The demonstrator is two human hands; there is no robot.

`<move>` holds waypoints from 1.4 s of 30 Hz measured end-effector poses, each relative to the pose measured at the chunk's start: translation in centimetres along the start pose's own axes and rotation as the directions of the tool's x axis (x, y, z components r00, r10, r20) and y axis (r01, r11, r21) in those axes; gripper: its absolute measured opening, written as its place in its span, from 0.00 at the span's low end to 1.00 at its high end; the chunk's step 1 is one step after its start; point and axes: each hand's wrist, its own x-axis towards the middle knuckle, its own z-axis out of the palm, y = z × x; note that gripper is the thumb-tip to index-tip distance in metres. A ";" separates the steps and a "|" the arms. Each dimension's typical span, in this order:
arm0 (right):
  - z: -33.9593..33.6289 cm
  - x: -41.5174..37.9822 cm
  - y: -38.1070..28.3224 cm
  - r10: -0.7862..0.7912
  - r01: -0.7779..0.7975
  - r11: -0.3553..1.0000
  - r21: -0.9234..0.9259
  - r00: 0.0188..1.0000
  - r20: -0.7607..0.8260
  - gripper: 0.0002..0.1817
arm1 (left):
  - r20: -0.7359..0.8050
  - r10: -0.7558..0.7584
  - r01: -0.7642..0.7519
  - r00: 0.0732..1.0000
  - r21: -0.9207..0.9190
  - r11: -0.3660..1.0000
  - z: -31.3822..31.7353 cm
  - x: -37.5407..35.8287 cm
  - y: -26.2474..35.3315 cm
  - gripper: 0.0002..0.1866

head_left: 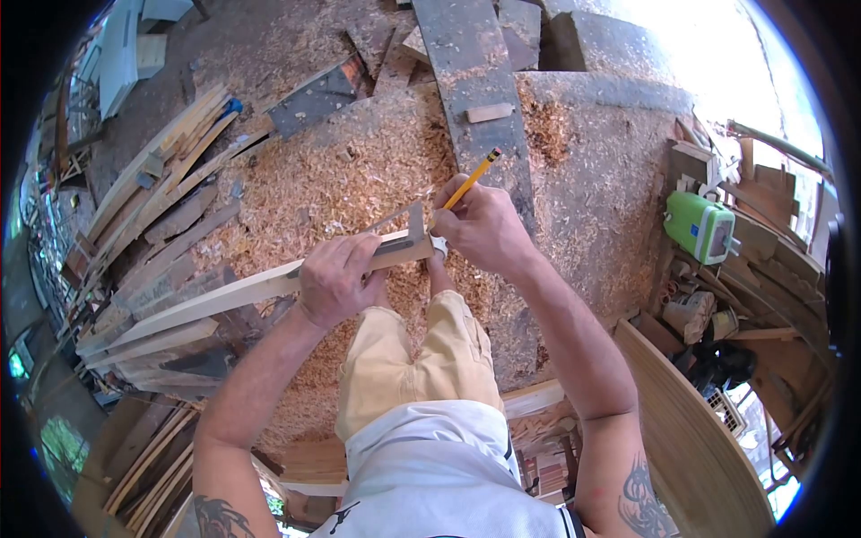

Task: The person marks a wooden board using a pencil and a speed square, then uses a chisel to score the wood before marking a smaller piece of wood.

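A long pale wooden board (215,299) runs from the lower left to the middle, in front of my body. My left hand (339,278) is wrapped round it near its right end, together with a square-like tool (416,224) lying along the board, one arm of it pointing up. Pinched in my right hand (484,224) is a yellow pencil (468,185), its eraser end up and to the right. The pencil's tip is hidden behind my fingers, close to the board's end.
Wood shavings (359,170) cover the floor. A dark plank (475,72) bears a small wood block (490,113). Stacked strips (166,170) lie at the left. On the right are a green device (699,227), scrap wood and a wide board (691,430).
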 end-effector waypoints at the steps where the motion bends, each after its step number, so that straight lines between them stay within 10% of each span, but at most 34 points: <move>1: 0.1 0.0 0.0 0.003 -0.003 1.000 -0.007 1.000 0.005 0.08 | 0.002 -0.001 0.001 1.000 -0.002 1.000 0.0 0.0 0.0 0.25; 42: 0.9 4.3 1.0 0.054 0.061 0.853 -0.518 0.977 0.204 0.14 | 0.010 -0.013 0.013 1.000 -0.006 1.000 -0.3 0.3 0.3 0.23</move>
